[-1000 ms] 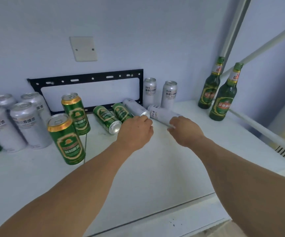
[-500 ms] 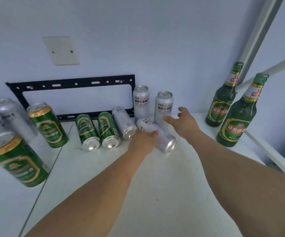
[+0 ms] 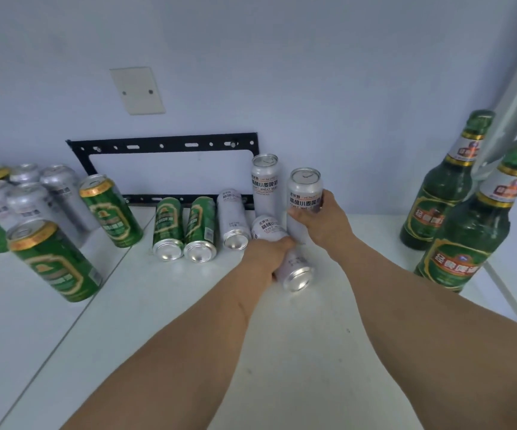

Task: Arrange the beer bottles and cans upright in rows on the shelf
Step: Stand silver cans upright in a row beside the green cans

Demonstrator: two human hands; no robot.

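Right hand (image 3: 325,223), open and reaching half second ago, now grips upright silver can (image 3: 304,197); left hand (image 3: 269,252) still clasps lying silver can (image 3: 291,268) on shelf (image 3: 282,352).

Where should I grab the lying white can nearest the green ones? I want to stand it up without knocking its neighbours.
Grip the lying white can near its base end, which faces you, coming from above and in front. A green can hugs its left side, so fingers fit best over the top, then tip it up.

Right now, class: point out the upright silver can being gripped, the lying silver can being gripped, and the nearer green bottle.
upright silver can (image 3: 304,193): head view, label.
lying silver can (image 3: 296,268): head view, side.
nearer green bottle (image 3: 465,243): head view, body.
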